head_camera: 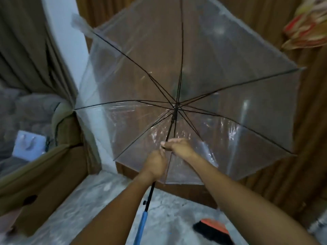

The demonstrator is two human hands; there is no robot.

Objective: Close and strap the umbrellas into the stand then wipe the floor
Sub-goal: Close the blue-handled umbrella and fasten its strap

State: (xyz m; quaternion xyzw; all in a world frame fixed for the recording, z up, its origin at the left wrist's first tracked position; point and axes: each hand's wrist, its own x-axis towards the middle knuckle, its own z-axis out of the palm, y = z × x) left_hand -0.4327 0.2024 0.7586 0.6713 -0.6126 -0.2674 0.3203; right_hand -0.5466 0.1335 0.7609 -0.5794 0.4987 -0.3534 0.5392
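A clear plastic umbrella [203, 71] with thin black ribs is spread fully open in front of me, its canopy facing away. Its black shaft runs down to a blue handle [141, 225] between my forearms. My left hand [155, 165] grips the shaft low down. Just above it, my right hand [178, 147] curls round the same shaft. No umbrella stand is in view.
A marbled light floor [92, 200] lies below. An orange-and-black brush [212, 228] lies on it at the lower right. A brown cardboard box [40, 174] stands left, brown curtains [292, 156] hang behind and right, and a white wall strip [70, 41] rises at the left.
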